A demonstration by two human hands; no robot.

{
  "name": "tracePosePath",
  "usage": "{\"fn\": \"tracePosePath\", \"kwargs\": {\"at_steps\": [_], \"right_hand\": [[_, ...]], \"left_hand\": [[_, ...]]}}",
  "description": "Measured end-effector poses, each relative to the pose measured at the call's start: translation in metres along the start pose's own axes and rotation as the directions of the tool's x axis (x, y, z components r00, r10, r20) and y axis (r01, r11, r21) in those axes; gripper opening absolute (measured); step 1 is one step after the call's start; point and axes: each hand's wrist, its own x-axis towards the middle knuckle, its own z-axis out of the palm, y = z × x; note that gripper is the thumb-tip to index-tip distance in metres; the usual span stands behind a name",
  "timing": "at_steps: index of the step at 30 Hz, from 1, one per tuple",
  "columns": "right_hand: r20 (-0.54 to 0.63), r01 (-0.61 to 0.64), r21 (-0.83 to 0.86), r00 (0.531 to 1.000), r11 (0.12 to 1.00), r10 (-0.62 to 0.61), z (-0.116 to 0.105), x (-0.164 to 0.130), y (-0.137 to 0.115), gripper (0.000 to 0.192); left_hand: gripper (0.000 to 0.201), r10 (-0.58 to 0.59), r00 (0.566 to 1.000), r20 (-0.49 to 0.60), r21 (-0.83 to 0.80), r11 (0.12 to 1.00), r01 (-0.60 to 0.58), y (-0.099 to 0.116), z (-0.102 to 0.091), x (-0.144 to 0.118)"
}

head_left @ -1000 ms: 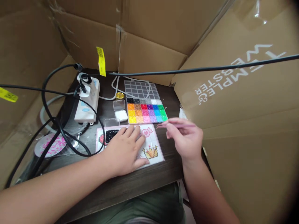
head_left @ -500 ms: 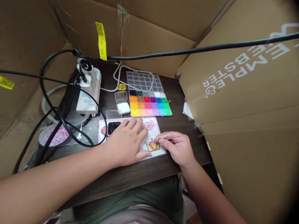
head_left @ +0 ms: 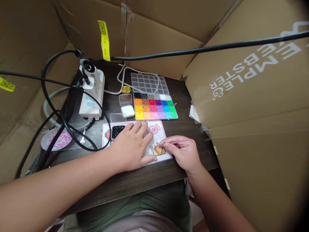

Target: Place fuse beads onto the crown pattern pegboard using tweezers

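Note:
My left hand (head_left: 134,146) lies flat with its fingers spread over a pattern sheet (head_left: 166,155), covering much of it. At the lower right of the sheet, my right hand (head_left: 184,153) pinches a pair of thin pinkish tweezers (head_left: 175,142). Their tip is over a yellow and brown bead design (head_left: 159,150); whether a bead sits in the tip is too small to tell. A pink candy picture (head_left: 154,129) shows above my left fingers. Beside that hand, a small box of black beads (head_left: 117,131) rests on the sheet's upper left.
Behind the sheet stand a sorted bead box (head_left: 155,106), its grid lid (head_left: 149,83), a white-filled box (head_left: 127,111) and a golden tin (head_left: 126,89). Left are a power strip (head_left: 90,104), looping black cables (head_left: 66,124) and a dish of pink beads (head_left: 56,139). Cardboard walls (head_left: 159,35) enclose the table.
The view has shifted very slightly. Both hands stay in nearly the same place, with the tweezers still over the yellow and brown design.

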Motion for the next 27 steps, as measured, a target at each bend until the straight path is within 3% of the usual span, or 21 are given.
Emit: {"fn": "tracePosePath", "kwargs": {"at_steps": [8,11,13,17,20,24,27], "right_hand": [[-0.052,-0.032,0.128,0.998,0.991,0.039,-0.004,0.003,0.01,0.008],[-0.136,0.018,0.3,0.99,0.954,0.024,-0.005,0.024,0.011,0.009],[-0.205,0.097,0.327,0.978,0.94,-0.03,-0.005,0.047,0.003,0.01],[-0.293,0.206,0.181,0.945,0.962,-0.148,0.002,0.098,-0.016,0.013],[-0.389,0.195,0.032,0.906,0.98,-0.168,0.016,0.128,-0.014,0.012],[-0.406,0.184,-0.065,0.893,0.981,-0.194,0.027,0.142,-0.004,0.014],[-0.423,0.193,-0.043,0.885,0.98,-0.193,0.02,0.136,-0.002,0.014]], "left_hand": [[0.077,-0.016,1.0,-0.004,-0.032,0.999,0.016,0.001,0.001,-0.003],[0.079,-0.02,1.0,-0.013,-0.043,0.999,0.019,0.0,0.003,-0.004],[0.08,-0.029,0.999,-0.02,-0.05,0.998,0.028,0.0,0.004,-0.003],[0.079,-0.04,0.999,-0.009,-0.077,0.996,0.039,-0.001,0.003,-0.002],[0.08,-0.043,0.999,-0.002,-0.091,0.995,0.043,-0.001,0.002,-0.002],[0.08,-0.045,0.999,-0.004,-0.098,0.994,0.045,0.0,0.003,-0.002],[0.078,-0.049,0.999,-0.014,-0.086,0.995,0.047,0.0,0.002,-0.003]]}}
